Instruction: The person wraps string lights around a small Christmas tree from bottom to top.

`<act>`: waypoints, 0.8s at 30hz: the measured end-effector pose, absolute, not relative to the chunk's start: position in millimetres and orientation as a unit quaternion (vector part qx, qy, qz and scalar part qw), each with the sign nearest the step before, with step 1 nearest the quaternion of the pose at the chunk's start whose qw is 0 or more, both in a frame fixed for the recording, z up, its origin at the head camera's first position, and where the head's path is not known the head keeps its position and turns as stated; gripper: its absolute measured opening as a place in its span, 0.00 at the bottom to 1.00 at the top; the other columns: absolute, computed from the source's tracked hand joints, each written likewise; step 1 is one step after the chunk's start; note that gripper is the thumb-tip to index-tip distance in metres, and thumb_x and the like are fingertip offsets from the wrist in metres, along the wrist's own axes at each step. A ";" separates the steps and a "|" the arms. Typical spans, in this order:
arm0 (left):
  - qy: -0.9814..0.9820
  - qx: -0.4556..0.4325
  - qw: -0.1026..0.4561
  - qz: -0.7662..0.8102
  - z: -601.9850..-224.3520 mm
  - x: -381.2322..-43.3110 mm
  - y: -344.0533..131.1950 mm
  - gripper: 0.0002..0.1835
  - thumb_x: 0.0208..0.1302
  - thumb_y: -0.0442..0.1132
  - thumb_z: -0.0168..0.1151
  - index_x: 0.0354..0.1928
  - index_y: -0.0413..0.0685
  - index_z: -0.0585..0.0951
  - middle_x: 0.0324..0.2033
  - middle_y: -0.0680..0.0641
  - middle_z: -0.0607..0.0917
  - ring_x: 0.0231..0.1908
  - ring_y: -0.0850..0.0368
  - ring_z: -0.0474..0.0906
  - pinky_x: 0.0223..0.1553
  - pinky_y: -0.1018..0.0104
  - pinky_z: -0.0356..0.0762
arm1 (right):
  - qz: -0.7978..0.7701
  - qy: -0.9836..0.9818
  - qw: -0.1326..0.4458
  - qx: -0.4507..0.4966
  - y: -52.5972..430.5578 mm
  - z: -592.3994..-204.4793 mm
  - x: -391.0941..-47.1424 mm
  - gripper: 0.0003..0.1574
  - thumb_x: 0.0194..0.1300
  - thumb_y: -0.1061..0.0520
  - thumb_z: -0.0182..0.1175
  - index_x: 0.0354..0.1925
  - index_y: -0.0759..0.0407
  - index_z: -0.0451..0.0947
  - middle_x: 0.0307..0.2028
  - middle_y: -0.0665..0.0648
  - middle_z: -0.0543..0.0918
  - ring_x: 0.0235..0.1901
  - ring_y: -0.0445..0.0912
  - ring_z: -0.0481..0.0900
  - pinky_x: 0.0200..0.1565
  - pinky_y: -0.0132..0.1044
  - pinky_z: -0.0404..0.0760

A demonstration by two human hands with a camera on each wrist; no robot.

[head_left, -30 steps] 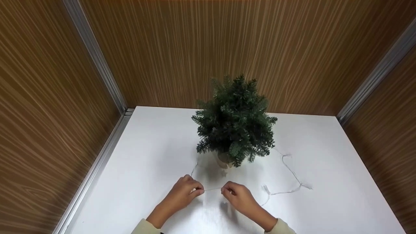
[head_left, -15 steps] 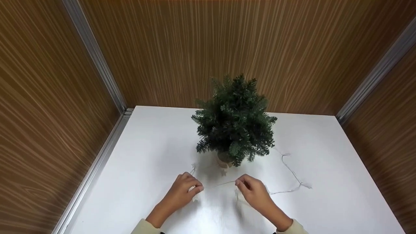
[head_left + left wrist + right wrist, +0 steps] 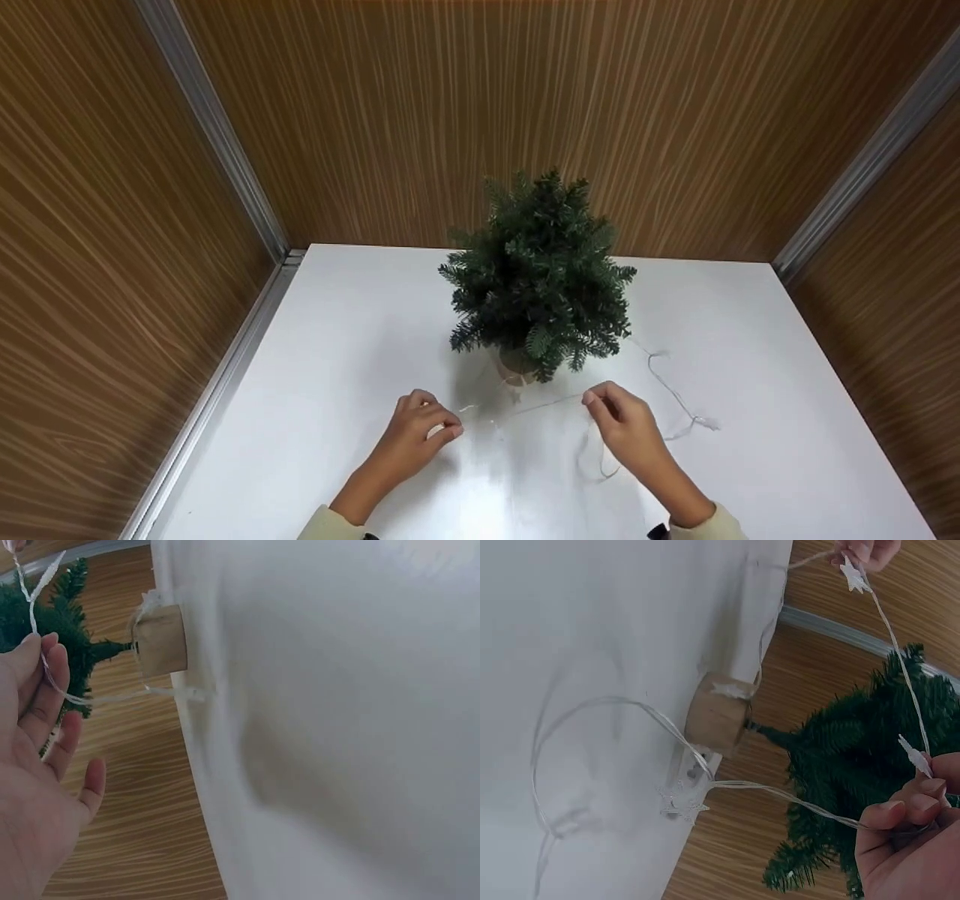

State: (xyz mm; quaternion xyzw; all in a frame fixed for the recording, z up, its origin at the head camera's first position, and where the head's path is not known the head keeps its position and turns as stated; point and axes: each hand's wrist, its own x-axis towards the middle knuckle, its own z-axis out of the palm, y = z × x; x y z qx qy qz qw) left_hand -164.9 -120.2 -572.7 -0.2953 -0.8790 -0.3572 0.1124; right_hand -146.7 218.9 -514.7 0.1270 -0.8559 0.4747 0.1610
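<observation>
A small green artificial Christmas tree stands upright on a round wooden base. In front of it, a clear-wired string of star lights spans the gap between the two hands. My left hand pinches the wire between thumb and index finger, its other fingers loosely spread in the left wrist view. My right hand pinches the string farther along, beside a white star. From the right hand a doubled loop hangs, with another star on it. One more star lies against the tree's base.
The white table is enclosed by wood-grain panels at the back and both sides, with metal strips in the corners. More of the light string lies on the tabletop right of the tree, running behind it.
My right hand has moved right and slightly toward the back, lengthening the stretch of wire between the hands. Some string at the right has lifted off the table. The left hand shifted slightly left.
</observation>
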 end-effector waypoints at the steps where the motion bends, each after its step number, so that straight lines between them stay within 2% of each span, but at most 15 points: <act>1: -0.880 -0.293 0.114 -0.356 -571.8 -165.1 -120.4 0.05 0.69 0.50 0.63 0.37 0.62 0.85 0.36 0.67 0.86 0.49 0.61 0.70 0.53 0.52 0.67 | 0.476 -0.855 0.167 0.124 220.7 -512.8 -146.6 0.09 0.70 0.65 0.62 0.33 0.53 0.80 0.21 0.42 0.72 0.19 0.34 0.65 0.23 0.31 0.69; 7: -0.882 -0.285 0.120 -0.355 -570.6 -166.9 -120.8 0.02 0.67 0.49 0.66 0.36 0.63 0.84 0.36 0.66 0.86 0.52 0.58 0.69 0.54 0.45 0.67 | 0.469 -0.857 0.192 0.098 227.9 -500.9 -144.2 0.10 0.68 0.70 0.61 0.32 0.57 0.79 0.21 0.47 0.73 0.20 0.34 0.65 0.24 0.30 0.69; 13: -0.895 -0.266 0.138 -0.332 -570.8 -169.0 -120.3 0.06 0.60 0.46 0.73 0.34 0.64 0.82 0.35 0.66 0.85 0.51 0.59 0.70 0.53 0.48 0.69 | 0.453 -0.852 0.233 0.120 236.2 -490.1 -141.2 0.11 0.66 0.73 0.61 0.31 0.59 0.79 0.21 0.47 0.72 0.20 0.33 0.63 0.23 0.28 0.66; 20: -0.896 -0.247 0.211 -0.302 -568.9 -174.9 -121.9 0.09 0.57 0.42 0.75 0.34 0.61 0.83 0.34 0.64 0.86 0.48 0.58 0.73 0.55 0.52 0.69 | 0.454 -0.839 0.263 0.146 246.6 -480.4 -137.8 0.11 0.66 0.73 0.60 0.34 0.59 0.80 0.22 0.48 0.73 0.21 0.34 0.65 0.24 0.28 0.65; 24: -0.890 -0.236 0.255 -0.295 -567.0 -180.8 -123.1 0.09 0.55 0.41 0.77 0.33 0.61 0.83 0.31 0.63 0.85 0.44 0.59 0.73 0.51 0.55 0.70 | 0.456 -0.836 0.269 0.145 249.3 -474.4 -134.2 0.10 0.67 0.73 0.61 0.34 0.60 0.80 0.23 0.47 0.74 0.22 0.35 0.66 0.25 0.29 0.66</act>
